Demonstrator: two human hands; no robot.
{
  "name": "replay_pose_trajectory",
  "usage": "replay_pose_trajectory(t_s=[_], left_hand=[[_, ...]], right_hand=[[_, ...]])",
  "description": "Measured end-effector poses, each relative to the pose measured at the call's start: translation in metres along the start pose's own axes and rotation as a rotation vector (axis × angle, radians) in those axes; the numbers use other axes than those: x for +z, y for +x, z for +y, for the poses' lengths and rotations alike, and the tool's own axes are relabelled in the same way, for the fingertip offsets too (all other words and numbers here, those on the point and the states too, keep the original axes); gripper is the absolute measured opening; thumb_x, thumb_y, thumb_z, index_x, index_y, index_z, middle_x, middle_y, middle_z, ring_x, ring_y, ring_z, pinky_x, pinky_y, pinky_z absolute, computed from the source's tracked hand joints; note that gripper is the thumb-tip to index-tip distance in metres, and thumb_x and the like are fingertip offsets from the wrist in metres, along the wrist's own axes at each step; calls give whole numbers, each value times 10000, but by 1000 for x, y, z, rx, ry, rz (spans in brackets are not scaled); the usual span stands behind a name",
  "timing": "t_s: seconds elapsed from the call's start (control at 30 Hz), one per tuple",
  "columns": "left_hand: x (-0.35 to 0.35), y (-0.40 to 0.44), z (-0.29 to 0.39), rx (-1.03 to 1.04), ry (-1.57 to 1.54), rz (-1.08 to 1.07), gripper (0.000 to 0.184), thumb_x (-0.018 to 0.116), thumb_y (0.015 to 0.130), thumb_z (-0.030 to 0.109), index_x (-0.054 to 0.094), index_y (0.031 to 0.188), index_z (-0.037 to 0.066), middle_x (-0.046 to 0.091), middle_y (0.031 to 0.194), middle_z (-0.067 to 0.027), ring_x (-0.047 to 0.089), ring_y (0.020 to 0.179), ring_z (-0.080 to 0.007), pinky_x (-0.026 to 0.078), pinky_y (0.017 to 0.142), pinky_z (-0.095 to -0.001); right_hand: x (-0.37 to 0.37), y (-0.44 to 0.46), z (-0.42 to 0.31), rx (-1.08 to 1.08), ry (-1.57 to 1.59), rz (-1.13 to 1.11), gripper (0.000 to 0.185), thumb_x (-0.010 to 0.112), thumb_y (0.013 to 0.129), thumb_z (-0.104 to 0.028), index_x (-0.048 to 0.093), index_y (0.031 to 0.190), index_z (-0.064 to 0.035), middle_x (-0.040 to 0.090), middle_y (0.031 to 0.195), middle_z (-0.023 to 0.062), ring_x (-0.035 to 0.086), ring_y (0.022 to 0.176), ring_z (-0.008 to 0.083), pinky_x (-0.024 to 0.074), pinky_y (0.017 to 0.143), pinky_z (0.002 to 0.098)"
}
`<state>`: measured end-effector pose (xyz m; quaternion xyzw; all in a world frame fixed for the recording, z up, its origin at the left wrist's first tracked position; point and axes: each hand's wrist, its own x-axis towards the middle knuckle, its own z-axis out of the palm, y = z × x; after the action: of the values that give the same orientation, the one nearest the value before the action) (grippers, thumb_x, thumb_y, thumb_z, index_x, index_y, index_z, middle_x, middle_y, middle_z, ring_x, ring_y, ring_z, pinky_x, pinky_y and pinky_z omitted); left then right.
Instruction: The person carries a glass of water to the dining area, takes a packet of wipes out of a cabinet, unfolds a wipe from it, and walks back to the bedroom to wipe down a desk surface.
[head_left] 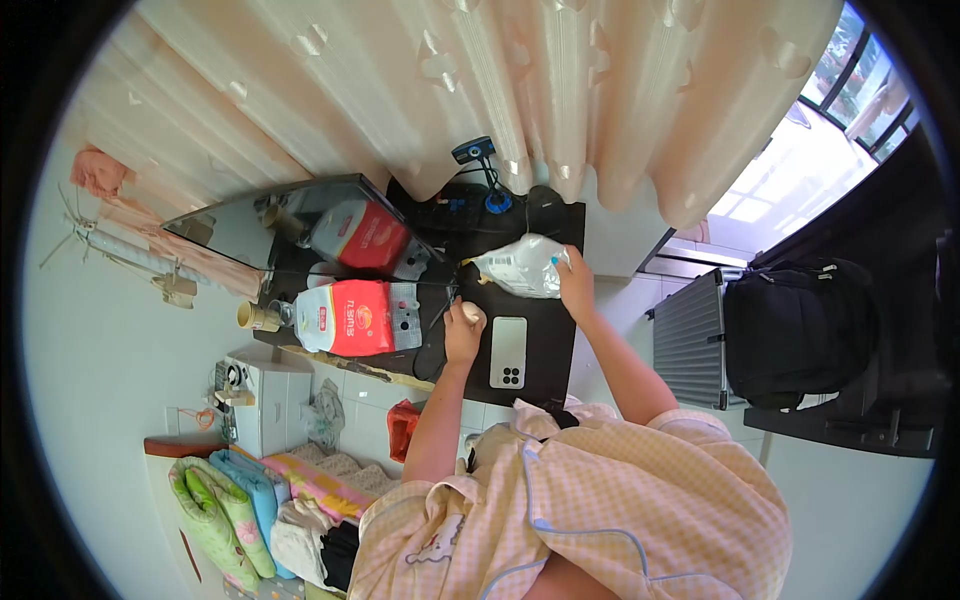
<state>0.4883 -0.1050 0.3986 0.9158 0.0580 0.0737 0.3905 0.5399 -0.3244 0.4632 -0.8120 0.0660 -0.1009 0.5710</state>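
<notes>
My right hand (574, 284) grips the right end of a crinkled, shiny white plastic bag (522, 266) at the back of the dark desk. The fingers of my left hand (461, 338) are closed around a small round pale thing (473, 313), whose kind I cannot make out. It is just below the bag's left end and apart from it. Nearest my hands, a white phone (508, 352) lies on the desk with its camera side up. Left of my left hand lies a red and white package (358, 317).
A monitor (300, 225) stands at the back left, and a webcam (474, 150) rises behind the bag. A cup (258, 317) sits at the desk's left end. Cables run near my left hand. On the right are a grey suitcase (690, 340) and a black backpack (800, 335).
</notes>
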Motion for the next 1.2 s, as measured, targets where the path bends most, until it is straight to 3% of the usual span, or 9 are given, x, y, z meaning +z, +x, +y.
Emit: replay_pose_trajectory(t_s=[0.13,0.23,0.37,0.47,0.7,0.83,0.97,1.13,1.2], left_hand=[[-9,0,27,-16,274,119,662,693,613,193,349,1154,29,411,1108,-172,412,1012,-364,382,812,-411],[-23,6,42,281,247,331,724,736,557,199,357,1143,8,404,1130,-170,367,1055,-344,327,870,-403],[-23,23,59,427,-287,-18,862,769,527,126,271,1218,-3,363,1191,-164,363,1104,-264,284,944,-343],[-10,32,60,230,-472,-345,752,741,563,61,318,1181,-8,471,1103,-124,464,1011,-188,378,855,-314],[-10,45,79,-149,-832,-278,393,681,631,17,507,979,-36,583,914,-101,562,809,-159,453,703,-277],[-9,54,95,-259,-810,-235,315,665,669,75,537,935,-35,591,887,-108,561,792,-155,443,691,-273],[19,82,67,-76,-572,-33,332,644,694,93,515,966,-47,574,932,-124,544,834,-177,414,746,-280],[10,112,85,-90,-400,83,640,558,743,60,177,1249,-35,287,1272,-236,313,1177,-319,279,957,-335],[12,113,77,-118,-287,73,479,560,745,108,364,1164,-17,452,1135,-213,457,1050,-280,367,862,-323]], right_hand=[[-3,38,10,0,94,-116,241,485,752,-96,500,985,-38,565,849,195,547,825,335,416,708,356],[-10,43,-5,20,24,-260,251,494,744,-98,517,987,-39,573,866,186,556,837,313,420,718,339],[-18,43,-28,-120,-156,-623,286,528,729,-92,527,1009,-38,581,878,171,569,810,260,424,717,315],[-11,42,-28,-42,103,-846,235,520,753,-91,546,965,6,582,869,78,542,800,146,418,721,272],[-19,32,-13,269,903,-500,419,497,792,-161,365,1173,-46,496,1068,82,491,976,179,392,842,295],[2,25,14,138,349,-689,439,569,711,-95,437,1119,-4,521,1037,72,487,942,147,399,807,300],[38,49,50,101,123,-298,273,578,672,-101,578,929,-8,610,834,155,592,797,231,438,703,307],[69,77,20,56,124,-92,208,546,702,-100,592,887,-17,589,808,193,576,796,311,438,671,339],[86,86,20,32,126,-60,206,536,713,-93,586,895,-11,584,816,198,563,803,333,434,671,350]])
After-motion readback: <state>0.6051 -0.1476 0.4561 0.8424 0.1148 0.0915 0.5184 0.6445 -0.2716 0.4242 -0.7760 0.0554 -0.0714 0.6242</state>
